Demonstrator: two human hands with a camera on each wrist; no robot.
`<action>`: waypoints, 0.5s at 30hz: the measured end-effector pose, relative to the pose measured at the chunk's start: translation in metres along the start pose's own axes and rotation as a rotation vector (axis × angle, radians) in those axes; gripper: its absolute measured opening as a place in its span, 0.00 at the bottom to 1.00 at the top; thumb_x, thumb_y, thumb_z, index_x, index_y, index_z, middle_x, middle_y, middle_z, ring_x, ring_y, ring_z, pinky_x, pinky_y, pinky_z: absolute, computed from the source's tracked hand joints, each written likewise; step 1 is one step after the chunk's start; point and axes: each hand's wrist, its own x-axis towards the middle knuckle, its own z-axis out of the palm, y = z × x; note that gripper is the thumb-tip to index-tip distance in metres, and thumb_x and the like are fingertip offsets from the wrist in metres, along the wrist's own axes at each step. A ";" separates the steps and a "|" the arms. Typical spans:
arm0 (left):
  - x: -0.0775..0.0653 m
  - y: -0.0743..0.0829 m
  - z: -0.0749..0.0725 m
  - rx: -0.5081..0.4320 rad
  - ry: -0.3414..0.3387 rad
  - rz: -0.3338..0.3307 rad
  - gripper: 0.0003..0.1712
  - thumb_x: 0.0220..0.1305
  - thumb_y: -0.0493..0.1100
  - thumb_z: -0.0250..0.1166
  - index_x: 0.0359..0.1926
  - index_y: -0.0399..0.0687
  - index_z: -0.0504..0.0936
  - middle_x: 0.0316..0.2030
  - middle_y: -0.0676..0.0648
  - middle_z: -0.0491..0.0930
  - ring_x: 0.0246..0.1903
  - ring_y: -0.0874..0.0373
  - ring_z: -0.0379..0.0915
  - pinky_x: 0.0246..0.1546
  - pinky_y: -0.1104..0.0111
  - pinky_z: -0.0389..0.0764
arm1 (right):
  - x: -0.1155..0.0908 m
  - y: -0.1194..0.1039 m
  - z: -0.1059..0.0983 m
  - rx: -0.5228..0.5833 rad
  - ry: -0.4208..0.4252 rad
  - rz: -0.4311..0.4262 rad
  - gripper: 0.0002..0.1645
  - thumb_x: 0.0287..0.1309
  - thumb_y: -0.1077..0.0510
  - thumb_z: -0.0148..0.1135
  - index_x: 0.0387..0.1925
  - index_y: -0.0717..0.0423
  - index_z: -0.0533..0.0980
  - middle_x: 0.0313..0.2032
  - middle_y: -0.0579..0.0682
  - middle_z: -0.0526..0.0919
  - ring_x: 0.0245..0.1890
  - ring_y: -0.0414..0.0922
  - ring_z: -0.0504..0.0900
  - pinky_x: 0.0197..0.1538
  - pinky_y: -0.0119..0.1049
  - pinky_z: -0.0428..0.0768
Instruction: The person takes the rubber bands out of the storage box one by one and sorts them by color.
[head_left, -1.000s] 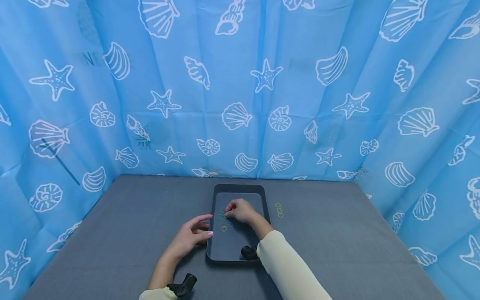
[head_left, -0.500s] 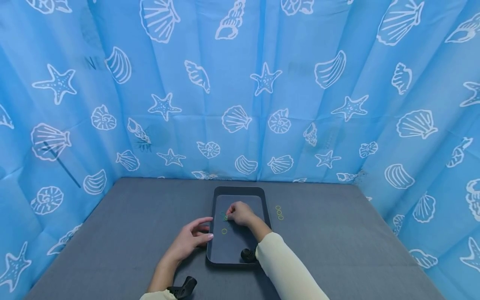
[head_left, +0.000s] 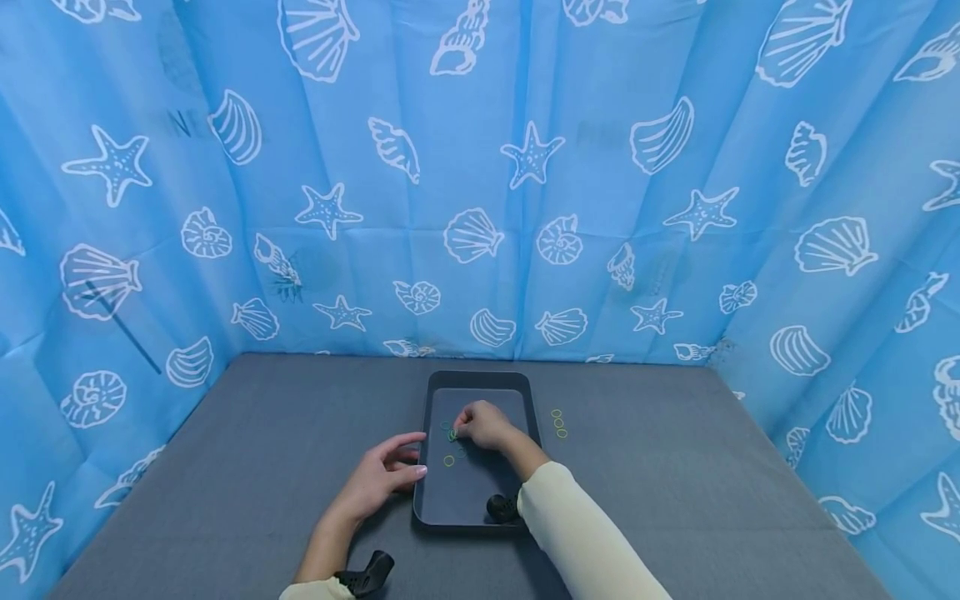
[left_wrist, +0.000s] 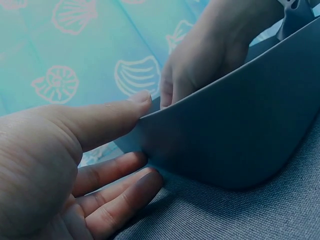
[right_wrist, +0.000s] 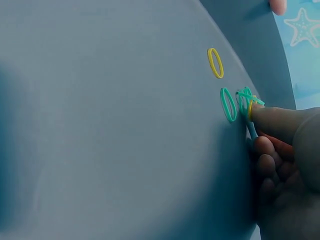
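Note:
A dark grey tray (head_left: 480, 508) stands on the table, with small yellow and green rubber bands on its floor. Inside it, my right hand (head_left: 483, 423) pinches rubber bands between thumb and fingers. In the right wrist view, a yellow band (right_wrist: 251, 109) shows at the thumb tip, with tangled green bands (right_wrist: 244, 99) against it. A loose green band (right_wrist: 228, 105) and a yellow band (right_wrist: 215, 63) lie flat nearby. My left hand (head_left: 378, 473) rests at the tray's left wall, thumb at the rim and other fingers extended beside the outer side.
To the right of the tray, several yellow rubber bands (head_left: 558, 423) lie in a row on the grey tablecloth (head_left: 660, 467). A blue curtain (head_left: 480, 167) with white seashell prints hangs behind and on both sides. Black wrist mounts (head_left: 367, 575) sit on both forearms.
My right hand has shifted slightly to the right and nearer within the tray, and the green bands by its fingertips have bunched together. My left hand stays at the tray's wall.

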 end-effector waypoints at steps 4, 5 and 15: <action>0.004 -0.006 0.000 0.007 0.005 -0.002 0.28 0.64 0.38 0.66 0.65 0.45 0.73 0.55 0.36 0.74 0.45 0.49 0.77 0.43 0.55 0.80 | 0.000 0.001 -0.002 0.000 0.011 -0.010 0.07 0.62 0.62 0.62 0.28 0.56 0.81 0.27 0.45 0.78 0.28 0.41 0.75 0.36 0.37 0.73; 0.006 -0.010 0.000 0.009 0.005 -0.001 0.28 0.64 0.38 0.66 0.65 0.46 0.72 0.55 0.37 0.74 0.45 0.49 0.77 0.43 0.55 0.80 | 0.001 0.001 -0.003 0.001 0.017 -0.016 0.07 0.62 0.62 0.62 0.28 0.56 0.81 0.26 0.45 0.78 0.28 0.41 0.74 0.36 0.37 0.73; 0.015 -0.027 -0.002 -0.002 0.001 0.010 0.30 0.61 0.42 0.69 0.64 0.50 0.74 0.55 0.38 0.75 0.44 0.51 0.77 0.42 0.56 0.81 | 0.003 0.006 -0.011 0.014 0.123 -0.013 0.07 0.62 0.65 0.62 0.28 0.59 0.80 0.26 0.46 0.79 0.26 0.40 0.74 0.32 0.34 0.74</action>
